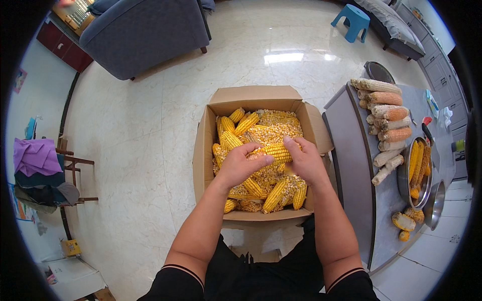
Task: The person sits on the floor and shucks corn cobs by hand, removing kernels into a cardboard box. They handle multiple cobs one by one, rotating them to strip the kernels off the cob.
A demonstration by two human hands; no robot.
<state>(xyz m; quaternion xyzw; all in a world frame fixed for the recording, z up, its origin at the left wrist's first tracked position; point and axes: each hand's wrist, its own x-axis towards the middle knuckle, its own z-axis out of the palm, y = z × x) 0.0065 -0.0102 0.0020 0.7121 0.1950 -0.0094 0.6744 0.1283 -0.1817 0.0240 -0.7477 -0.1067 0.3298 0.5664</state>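
Both hands are over an open cardboard box (203, 150) that holds loose corn kernels (280, 117) and yellow ears of corn (276, 195). One partly shelled ear of corn (278, 151) lies level between them. My right hand (307, 160) grips its right part, the thumb on top of the kernels. At its left end is my left hand (244, 161), fingers curled and thumb pointing right along a bared pinkish part; the fingertips are partly hidden.
On the grey counter (388, 210) at the right, bare cobs (388, 98) are piled near a steel bowl (403, 177) of corn, another steel bowl (437, 205) and a knife (427, 131). A grey sofa (147, 34) and a blue stool (352, 22) stand beyond the box.
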